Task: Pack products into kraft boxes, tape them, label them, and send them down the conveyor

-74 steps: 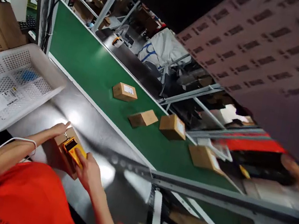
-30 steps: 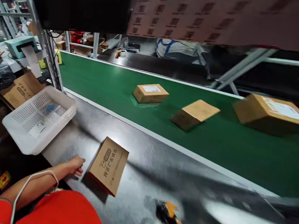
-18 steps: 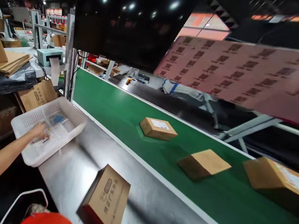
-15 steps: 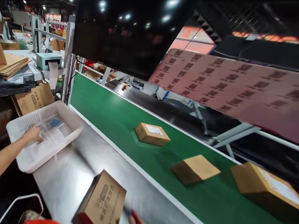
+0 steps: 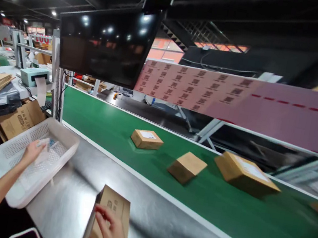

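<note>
Over the white perforated basket (image 5: 69, 148) at the left, my left hand (image 5: 34, 151) has its fingers closed on a clear plastic bag (image 5: 43, 150) with a bit of blue in it. A brown cardboard box (image 5: 120, 201) with dark print stands on the metal table (image 5: 71, 198). My right hand (image 5: 109, 225) is over the top of this box, its thumb and fingers curved close together. Whether anything small is between those fingertips is too blurred to tell.
Behind the table runs a green conveyor belt (image 5: 108, 126) carrying several taped boxes, one a small labelled box (image 5: 146, 139). Flattened cartons (image 5: 22, 119) and a label printer (image 5: 34, 76) are at the left. A dark monitor (image 5: 104, 43) hangs above the belt.
My right hand has moved left from beside the printed box to over it. My left hand has lifted the clear bag a little inside the basket. The view has shifted to the right.
</note>
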`<state>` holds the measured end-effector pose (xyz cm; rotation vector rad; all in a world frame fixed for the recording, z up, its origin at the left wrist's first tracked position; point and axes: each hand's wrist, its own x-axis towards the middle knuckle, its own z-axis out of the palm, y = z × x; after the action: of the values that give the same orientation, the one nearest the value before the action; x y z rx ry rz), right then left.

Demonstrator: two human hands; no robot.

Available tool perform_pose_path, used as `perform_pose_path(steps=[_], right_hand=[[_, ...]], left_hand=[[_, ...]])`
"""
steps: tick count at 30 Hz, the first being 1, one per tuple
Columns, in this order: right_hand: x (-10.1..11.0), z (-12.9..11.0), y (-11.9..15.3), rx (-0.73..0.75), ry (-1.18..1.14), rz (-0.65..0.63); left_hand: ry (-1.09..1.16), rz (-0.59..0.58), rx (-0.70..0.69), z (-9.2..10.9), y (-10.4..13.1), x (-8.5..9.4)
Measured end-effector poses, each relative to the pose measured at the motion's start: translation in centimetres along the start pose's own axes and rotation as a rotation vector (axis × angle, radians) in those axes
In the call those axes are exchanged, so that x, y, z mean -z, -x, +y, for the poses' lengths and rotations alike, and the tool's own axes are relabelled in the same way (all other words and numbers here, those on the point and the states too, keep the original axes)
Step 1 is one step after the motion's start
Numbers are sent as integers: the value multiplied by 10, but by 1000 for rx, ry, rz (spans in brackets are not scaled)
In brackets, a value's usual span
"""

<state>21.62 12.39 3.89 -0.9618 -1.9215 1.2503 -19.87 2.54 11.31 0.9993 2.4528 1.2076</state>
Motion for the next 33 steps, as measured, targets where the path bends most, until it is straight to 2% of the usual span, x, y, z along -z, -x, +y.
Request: perform_pose_path(steps=[2, 4, 5, 7, 8, 10, 12, 14, 18, 23, 27, 33], right_hand=[[-8, -19, -2, 26, -42, 67], [-16, -42, -7, 73, -55, 115], [-18, -53, -10, 96, -39, 109], [-18, -68, -15, 113, 14, 61], [-17, -71, -16, 105, 39, 36], [-15, -69, -12, 69, 70, -20], [-13, -58, -4, 28, 74, -78], [-13, -47, 5, -14, 55, -93], [-15, -36, 17, -31, -46, 56], [-9, -42, 25, 116, -4, 113], [-4, -40, 31, 255, 105, 158], [0, -29, 37, 448, 230, 158]], left_hand=[[149, -118, -109, 27, 31, -29], [296, -334, -171, 50, 73, -65], [415, -491, -168, 59, 95, -81], [572, -712, -110, 68, 131, -109], [624, -757, -69, 69, 144, -119], [662, -708, -8, 68, 156, -131], [658, -632, -14, 66, 157, -136], [619, -645, -59, 66, 154, -137], [568, -715, -55, 77, 157, -137], [502, -761, -13, 96, 167, -137], [461, -783, -61, 105, 169, -136], [434, -780, -171, 99, 174, -143]])
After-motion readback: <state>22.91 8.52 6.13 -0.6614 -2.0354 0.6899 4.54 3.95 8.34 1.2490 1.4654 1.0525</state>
